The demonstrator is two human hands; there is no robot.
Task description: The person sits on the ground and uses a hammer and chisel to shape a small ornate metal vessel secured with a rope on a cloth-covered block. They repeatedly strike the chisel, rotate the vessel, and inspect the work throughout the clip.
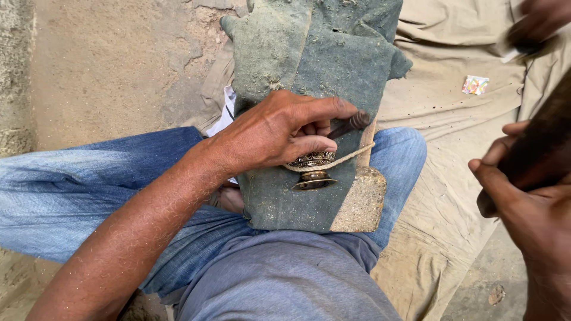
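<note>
- My left hand, centre of the frame: clenched on a slim dark tool whose tip angled down toward the work, fingertips also pressing the piece itself.
- Ornate brass piece, just below that hand: lay on its side on the green cloth, patterned band up, flared foot toward the lower frame; a rope looped across it and ran off to the right.
- Stone block, under the cloth on my lap, lower centre: served as the anvil.
- My right hand, right edge: wrapped round a dark handle, raised well apart from the work; the striking end lay out of view.
- Handling note, as I judged it: the rope needed to stay taut, the tool tip seated in the pattern before any blow, fingers kept off the strike line, blows light so the brass would not roll.
- Small wrapper, upper right, on the tan sheet.
</note>
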